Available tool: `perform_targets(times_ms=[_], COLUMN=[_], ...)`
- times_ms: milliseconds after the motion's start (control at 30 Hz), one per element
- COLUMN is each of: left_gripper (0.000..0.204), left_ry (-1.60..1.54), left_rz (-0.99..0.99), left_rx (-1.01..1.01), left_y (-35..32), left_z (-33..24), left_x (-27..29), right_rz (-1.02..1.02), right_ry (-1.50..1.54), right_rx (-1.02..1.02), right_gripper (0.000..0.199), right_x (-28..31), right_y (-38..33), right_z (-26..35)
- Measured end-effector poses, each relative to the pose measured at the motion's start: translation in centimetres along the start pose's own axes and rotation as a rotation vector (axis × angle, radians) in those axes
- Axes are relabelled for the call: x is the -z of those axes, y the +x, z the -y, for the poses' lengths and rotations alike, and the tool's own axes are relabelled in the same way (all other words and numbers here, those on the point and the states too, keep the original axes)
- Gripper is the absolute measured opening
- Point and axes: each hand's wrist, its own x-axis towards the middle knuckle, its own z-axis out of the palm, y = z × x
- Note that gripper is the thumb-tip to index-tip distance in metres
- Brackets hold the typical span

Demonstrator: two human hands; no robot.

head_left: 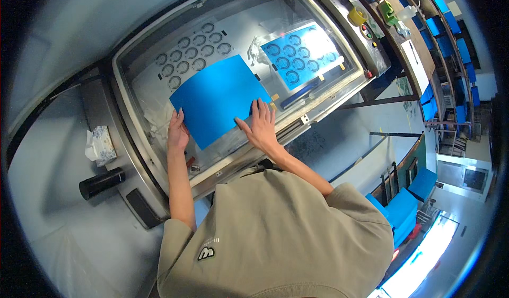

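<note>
A plain blue sheet (220,99) lies slanted over the glass-like bed of a framed machine in front of me. At its left edge my left hand (178,132) has its fingers drawn together on the sheet's margin. My right hand (261,127) rests by the near right corner, fingers stretched out and thumb apart along the near edge. Beyond the sheet, a clear film (183,59) bears rows of dark ring shapes. To the right, a second blue sheet (299,59) sits beneath a similar ring-printed film, with small tan tape pieces (321,77) near its edge.
A metal frame (318,112) borders the bed. On the left ledge are a tissue box (105,144) and a black cylinder (102,183). A control panel (366,31) with a yellow tape roll (358,15) runs along the right. Racks with blue sheets (463,49) stand farther right.
</note>
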Motion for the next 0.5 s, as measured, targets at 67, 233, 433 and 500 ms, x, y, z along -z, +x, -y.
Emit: perform_targets(times_ms=[67,233,433,500], left_gripper=[0.046,0.044,0.051,0.053], left_ry=[-0.001,-0.002,0.151,0.155], left_rz=[-0.001,0.005,-0.056,-0.061], left_rx=[0.006,0.010,-0.022,-0.022], left_y=[0.2,0.2,-0.4,-0.3], left_z=[-0.1,-0.5,-1.7,-1.7], left_x=[0.3,-0.2,-1.9,-1.8], right_rz=[0.029,0.055,0.085,0.097], right_ry=[0.015,0.005,-0.062,-0.084], right_rx=[-0.018,-0.043,-0.102,-0.116], right_gripper=[0.090,0.088,0.087,0.087], right_x=[0.1,-0.3,-0.7,-1.0], right_y=[-0.1,0.4,1.7,1.9], right_z=[0.2,-0.6,-1.9,-2.0])
